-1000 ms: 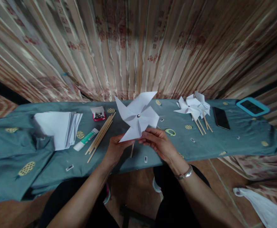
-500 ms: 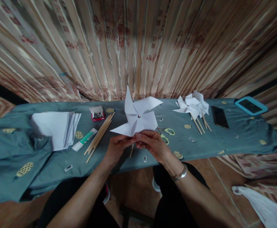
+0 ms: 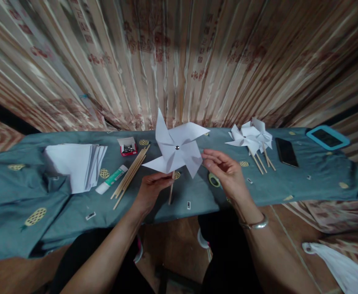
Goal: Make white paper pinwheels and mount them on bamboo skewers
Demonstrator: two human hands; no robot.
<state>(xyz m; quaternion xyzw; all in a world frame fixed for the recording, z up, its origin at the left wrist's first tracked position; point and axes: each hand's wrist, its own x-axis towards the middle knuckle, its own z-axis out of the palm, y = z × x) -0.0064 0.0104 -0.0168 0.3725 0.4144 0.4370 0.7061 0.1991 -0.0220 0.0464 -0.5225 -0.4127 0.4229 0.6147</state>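
Observation:
A white paper pinwheel [image 3: 182, 153] with a shiny round pin at its centre stands up in front of me, over the table. My left hand [image 3: 153, 190] is closed around its thin wooden stick [image 3: 172, 190], just below the blades. Beside the right-hand blade is my right hand [image 3: 224, 171], fingers bent and a little apart. Its fingertips are at the paper's edge; whether they touch it I cannot tell. Partly hidden behind this hand are scissors [image 3: 213, 180] with pale green handles.
Left on the patterned cloth [image 3: 83, 232] are a paper stack [image 3: 68, 163], a glue stick [image 3: 111, 179], wooden sticks [image 3: 131, 171] and a small box of pins [image 3: 127, 147]. Right are other pinwheels [image 3: 251, 136], a phone [image 3: 286, 152] and a blue-framed device [image 3: 327, 136]. A curtain [image 3: 179, 61] hangs behind.
My right hand has let go at the pinwheel's bottom and moved right, to the blade's outer edge. The blades have turned slightly, and more of the stick shows. My left hand stays below them.

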